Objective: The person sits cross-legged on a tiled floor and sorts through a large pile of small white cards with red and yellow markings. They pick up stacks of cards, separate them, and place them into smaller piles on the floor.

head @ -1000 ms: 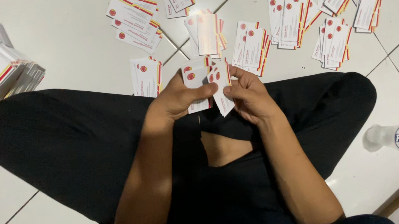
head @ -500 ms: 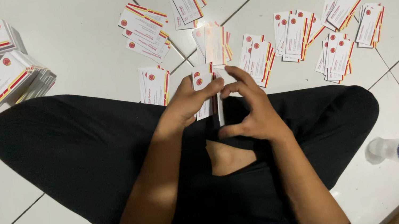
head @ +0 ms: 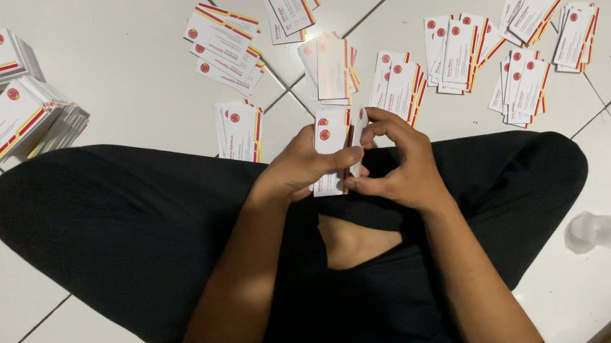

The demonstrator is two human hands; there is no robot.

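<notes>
I sit cross-legged on a white tiled floor in black trousers. My left hand (head: 299, 171) holds a small stack of white cards (head: 333, 135) with red dots and red-and-yellow stripes, just above my lap. My right hand (head: 397, 164) pinches the right edge of the same stack, thumb and fingers curled on the top cards. Small piles of the same cards lie fanned out on the floor ahead; the nearest pile (head: 241, 129) is by my left knee, another pile (head: 398, 86) just past my right hand.
Two thick card stacks (head: 1, 90) stand at the far left. More card piles (head: 520, 28) cover the tiles at upper right. A clear plastic cup (head: 607, 232) lies on its side by my right knee. A wooden edge shows at bottom right.
Both hands stayed together over my lap. The cards they hold went from fanned apart to gathered into one stack, with my right fingers closing on its edge.
</notes>
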